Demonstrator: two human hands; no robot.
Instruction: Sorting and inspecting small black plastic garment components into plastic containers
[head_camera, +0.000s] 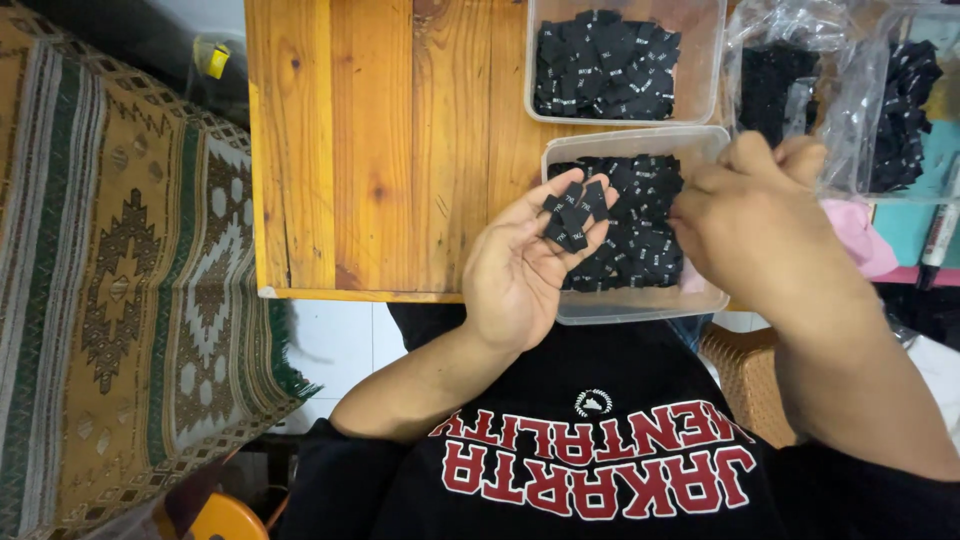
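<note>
The left hand (520, 270) lay palm up at the table's near edge, fingers loosely spread and slightly curled, and a small fan of black fabric labels (575, 212) rested across its fingertips — roughly 4 or 5, though overlap made an exact count unsure. The right hand (755, 215) hovered over the near clear plastic tub (640, 305), its back to the camera; the fingertips seemed drawn together above the loose black labels (640, 235) in that tub, but whether they pinched anything could not be told.

To do this well, the left palm probably needed to stay level and just beside the tub's rim, so each picked label would travel only a short way. Labels would best be taken singly and laid the same way up, edges squared against those already held — these slips looked light and slippery, and a tilted palm could spill them.

A 2nd tub (625, 60) of the same labels sat farther back on the wooden table (380, 150), with 2 clear bags (850, 90) of labels to the right and a patterned rug (120, 270) on the left.
</note>
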